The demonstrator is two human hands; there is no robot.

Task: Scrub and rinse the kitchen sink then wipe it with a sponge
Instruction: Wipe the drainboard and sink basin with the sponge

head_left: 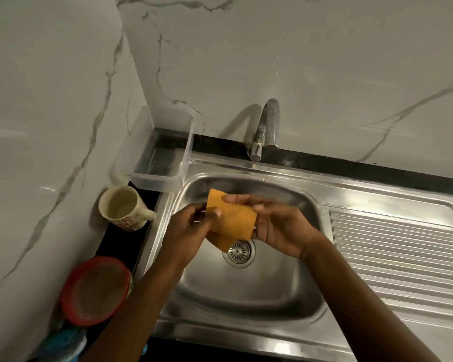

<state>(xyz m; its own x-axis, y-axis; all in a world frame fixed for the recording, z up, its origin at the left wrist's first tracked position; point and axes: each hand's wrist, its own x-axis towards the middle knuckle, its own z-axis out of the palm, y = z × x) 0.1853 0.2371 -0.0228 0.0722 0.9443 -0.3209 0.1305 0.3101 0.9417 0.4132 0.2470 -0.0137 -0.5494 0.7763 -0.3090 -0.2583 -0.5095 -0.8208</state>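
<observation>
Orange sponge (230, 220), thin and bent over on itself, pinched at both ends: left hand (186, 231) at nine o'clock of it, thumb on the near face, fingers curled behind; right hand (280, 226) at three o'clock, fingers and thumb closed along the upper edge. Both grips closed on the sponge, nothing else held. Held in the air above the sink (246, 296), clear of the steel, lower corner hanging just at eleven o'clock of the drain strainer (239, 253). Tap (266, 129) at twelve o'clock of the basin, no stream visible from it. Ribbed drainboard (392, 246) at three o'clock. Clear plastic tub (162, 152) at eleven o'clock, mug (123, 207) at nine, red-rimmed dish (96, 291) at eight, all along the dark counter strip. Basin shiny, no suds or standing water to be made out. Judged stage: sponge being readied, folded or wrung, before contact with the steel. Cannot tell whether scrub and rinse already done; at the least, the wipe of basin floor, walls and rim probably left to do.
</observation>
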